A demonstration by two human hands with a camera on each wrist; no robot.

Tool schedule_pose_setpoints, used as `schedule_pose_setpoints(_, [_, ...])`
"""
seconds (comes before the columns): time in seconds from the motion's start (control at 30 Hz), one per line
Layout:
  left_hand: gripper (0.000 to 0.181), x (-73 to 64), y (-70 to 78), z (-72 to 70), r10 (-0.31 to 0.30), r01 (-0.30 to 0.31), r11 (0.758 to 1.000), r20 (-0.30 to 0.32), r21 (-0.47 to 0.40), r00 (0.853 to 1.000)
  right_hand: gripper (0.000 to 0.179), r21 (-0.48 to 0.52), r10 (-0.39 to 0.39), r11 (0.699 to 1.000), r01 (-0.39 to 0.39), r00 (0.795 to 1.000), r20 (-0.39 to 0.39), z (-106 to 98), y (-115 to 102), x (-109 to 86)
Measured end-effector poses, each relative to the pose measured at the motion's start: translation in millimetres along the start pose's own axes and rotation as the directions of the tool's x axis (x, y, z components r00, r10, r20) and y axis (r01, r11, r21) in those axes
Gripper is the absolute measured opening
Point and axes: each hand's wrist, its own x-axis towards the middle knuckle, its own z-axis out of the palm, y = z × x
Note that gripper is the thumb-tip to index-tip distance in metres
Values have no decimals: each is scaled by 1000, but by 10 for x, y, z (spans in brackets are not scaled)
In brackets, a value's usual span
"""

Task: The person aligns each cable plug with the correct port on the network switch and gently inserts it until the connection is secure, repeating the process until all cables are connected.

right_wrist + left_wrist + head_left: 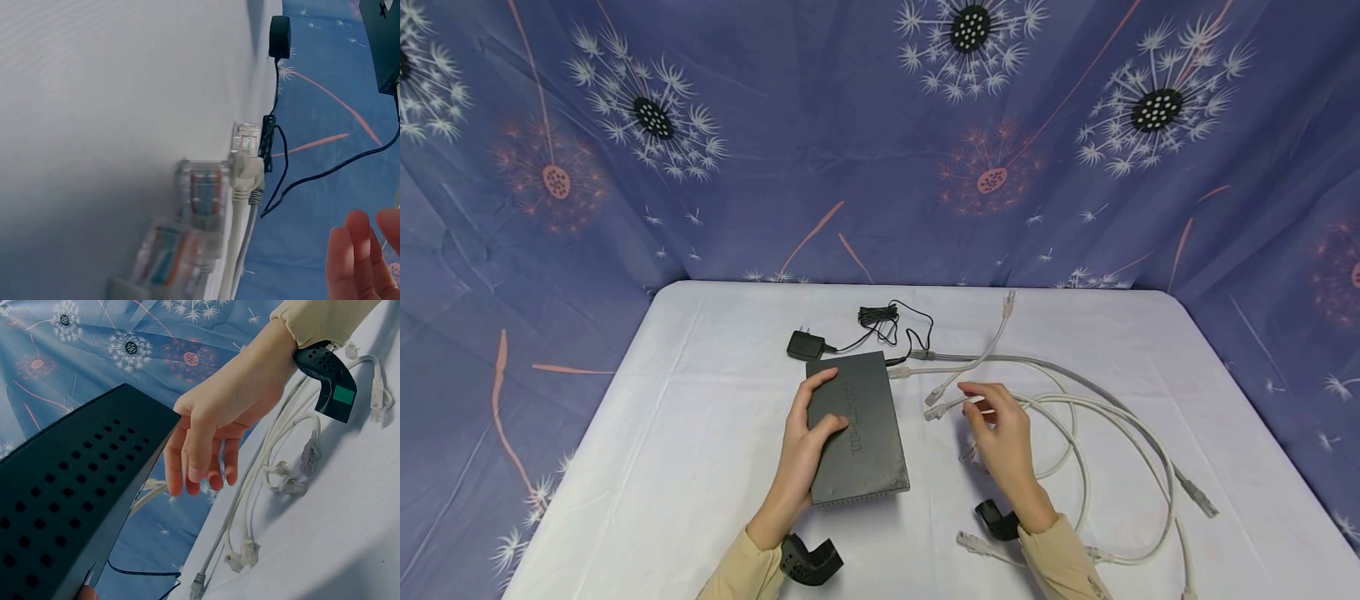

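My left hand (801, 446) grips a dark network switch (868, 454) by its left side, thumb across the embossed top. The box is tilted above the table. A white network cable (901, 372) and a thin black power lead (895, 361) meet its far right edge. Just right of the box, my right hand (1006, 437) hovers with loosely bent fingers. The left wrist view shows nothing in that right hand (219, 419), beside the vented side (81, 469) of the switch. Clear plugs (206, 194) of loose network cables lie below it in the right wrist view.
A black power adapter (806, 345) with a bundled cord (877, 316) lies behind the switch. Several white cables and a grey cable (1105, 392) loop across the right of the white table (647, 467). A patterned blue cloth (775, 125) hangs behind.
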Motion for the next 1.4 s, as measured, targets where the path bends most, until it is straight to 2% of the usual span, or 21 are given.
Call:
schedule_pose_setpoints(0.17, [59,0,-9,-2,-3,3,1000,0,-2,1000,31,3,35,999,-35,998,59,29,53,-19])
schedule_pose_setpoints(0.43, [60,-4,-14,-4,-10,10,1000,-2,8,1000,33,17,75,997,-79,980,187,71,108,-41])
schedule_pose_setpoints(0.87, [59,1,-25,-1,1,-1,1000,9,-3,1000,30,22,85,996,-92,974,209,90,136,-45])
schedule_pose_setpoints(1.17, [60,-3,-31,7,-10,10,1000,6,-6,1000,33,0,186,981,-194,944,273,100,179,-45])
schedule_pose_setpoints(1.4, [60,-3,-35,13,-8,8,1000,6,-3,1000,35,-15,210,976,-217,925,317,110,202,-45])
